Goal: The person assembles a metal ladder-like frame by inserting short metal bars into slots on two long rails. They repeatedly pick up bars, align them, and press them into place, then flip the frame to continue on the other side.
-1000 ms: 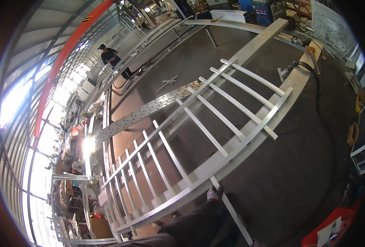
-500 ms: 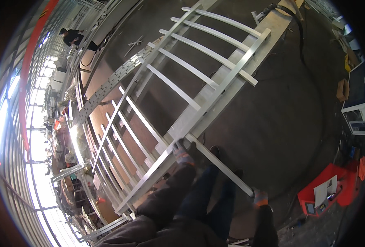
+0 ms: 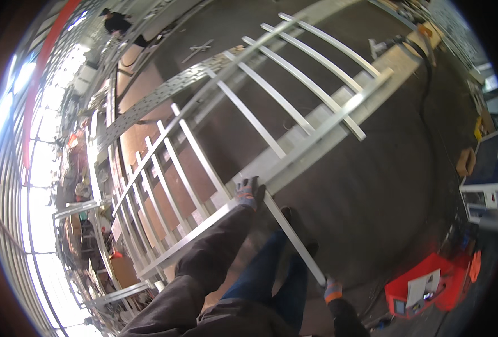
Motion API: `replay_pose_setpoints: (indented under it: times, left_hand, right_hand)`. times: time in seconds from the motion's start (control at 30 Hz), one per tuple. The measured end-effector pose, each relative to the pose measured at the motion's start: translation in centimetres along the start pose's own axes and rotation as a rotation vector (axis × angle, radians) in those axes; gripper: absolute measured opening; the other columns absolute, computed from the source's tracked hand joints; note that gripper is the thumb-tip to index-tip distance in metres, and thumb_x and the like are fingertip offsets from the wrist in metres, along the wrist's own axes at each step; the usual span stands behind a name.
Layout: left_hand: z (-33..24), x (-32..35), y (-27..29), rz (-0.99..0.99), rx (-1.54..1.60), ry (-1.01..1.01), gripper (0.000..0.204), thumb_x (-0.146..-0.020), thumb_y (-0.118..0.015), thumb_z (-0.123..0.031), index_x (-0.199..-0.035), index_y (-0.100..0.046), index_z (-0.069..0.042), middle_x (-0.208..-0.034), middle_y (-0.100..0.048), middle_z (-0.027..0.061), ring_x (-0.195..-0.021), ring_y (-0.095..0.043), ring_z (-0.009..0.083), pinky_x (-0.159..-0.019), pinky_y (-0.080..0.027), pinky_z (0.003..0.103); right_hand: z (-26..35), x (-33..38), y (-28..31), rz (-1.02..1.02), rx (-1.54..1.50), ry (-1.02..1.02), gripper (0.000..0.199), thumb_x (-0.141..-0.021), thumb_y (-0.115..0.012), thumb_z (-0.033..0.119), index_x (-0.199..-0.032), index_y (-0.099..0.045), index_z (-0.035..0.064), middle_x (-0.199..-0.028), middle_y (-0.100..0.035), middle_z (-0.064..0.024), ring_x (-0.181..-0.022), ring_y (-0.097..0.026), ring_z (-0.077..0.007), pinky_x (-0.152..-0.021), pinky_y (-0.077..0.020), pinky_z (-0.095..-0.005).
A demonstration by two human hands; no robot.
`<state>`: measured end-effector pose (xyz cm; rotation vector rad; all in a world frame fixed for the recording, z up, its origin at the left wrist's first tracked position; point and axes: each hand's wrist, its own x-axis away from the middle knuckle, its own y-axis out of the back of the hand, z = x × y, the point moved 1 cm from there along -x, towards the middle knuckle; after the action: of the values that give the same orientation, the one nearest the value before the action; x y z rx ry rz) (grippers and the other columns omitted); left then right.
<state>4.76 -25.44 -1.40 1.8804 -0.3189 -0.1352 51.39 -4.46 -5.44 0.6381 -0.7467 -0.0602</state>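
A long ladder-like metal frame [image 3: 310,137] stretches diagonally before me, with several pale crossbars [image 3: 195,151] laid across its two rails. My left hand [image 3: 250,194], in a grey glove with an orange cuff, rests on the near rail with its fingers stretched out. Lower right, my gloved right hand [image 3: 332,291] is closed around the near end of a loose square metal bar [image 3: 295,238]. The bar's other end meets the near rail just right of my left hand. My right fingers are partly hidden.
A red bin [image 3: 397,289] with papers and small items stands at the lower right. A dark hose [image 3: 423,106] runs along the floor on the right. A perforated metal beam [image 3: 164,92] lies beyond the frame. Another person [image 3: 117,23] stands at the far left.
My view has shifted, so the frame and bin sit differently in the picture. My left fingers now stretch out over the rail. My right hand still holds the bar.
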Motion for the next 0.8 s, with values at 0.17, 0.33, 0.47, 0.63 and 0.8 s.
replay_pose_setpoints:
  times: [0.17,0.33,0.47,0.63,0.8]
  left_hand:
    - [-0.6,0.1,0.8,0.062,0.015,0.084,0.050,-0.090,-0.063,-0.051,-0.130,-0.059,-0.020,-0.130,-0.057,0.0152,-0.122,-0.050,0.0403,-0.103,-0.040,0.052]
    - [-1.1,0.5,1.1,0.086,0.030,0.075,0.051,-0.091,-0.062,-0.051,-0.130,-0.059,-0.018,-0.129,-0.057,0.0150,-0.122,-0.050,0.0405,-0.103,-0.040,0.052]
    - [-1.3,0.4,1.2,0.079,0.021,0.090,0.052,-0.089,-0.063,-0.050,-0.128,-0.060,-0.017,-0.129,-0.058,0.0148,-0.122,-0.050,0.0405,-0.103,-0.040,0.052]
    - [-1.1,0.5,1.2,0.064,0.042,0.081,0.052,-0.088,-0.063,-0.050,-0.128,-0.061,-0.016,-0.129,-0.058,0.0150,-0.122,-0.050,0.0403,-0.104,-0.040,0.052]
    - [-0.5,0.3,0.6,0.064,0.063,0.077,0.050,-0.092,-0.061,-0.047,-0.127,-0.062,-0.011,-0.128,-0.058,0.0181,-0.120,-0.051,0.0416,-0.104,-0.043,0.052]
  right_hand:
    - [-3.0,-2.0,-2.2,0.018,-0.470,-0.165,0.029,-0.098,-0.057,0.017,-0.124,-0.067,0.0101,-0.110,-0.071,-0.0195,-0.099,-0.070,-0.0328,-0.083,-0.0562,-0.0411]
    - [-4.5,-1.4,-4.4,0.022,-0.244,-0.160,0.033,-0.090,-0.068,0.024,-0.121,-0.069,0.0123,-0.104,-0.073,-0.0181,-0.099,-0.070,-0.0351,-0.086,-0.0547,-0.0426]
    - [-3.6,-1.4,0.1,-0.004,0.008,-0.031,0.036,-0.087,-0.070,0.024,-0.123,-0.068,0.0153,-0.101,-0.074,-0.0160,-0.096,-0.070,-0.0371,-0.087,-0.0542,-0.0437]
    - [-3.4,-4.2,4.7,0.043,0.154,0.015,0.036,-0.088,-0.067,0.027,-0.123,-0.068,0.0185,-0.103,-0.074,-0.0142,-0.098,-0.070,-0.0361,-0.086,-0.0536,-0.0458]
    - [-2.0,-2.6,3.5,0.044,0.128,0.017,0.039,-0.089,-0.066,0.028,-0.127,-0.067,0.0214,-0.106,-0.074,-0.0134,-0.102,-0.069,-0.0342,-0.089,-0.0526,-0.0463]
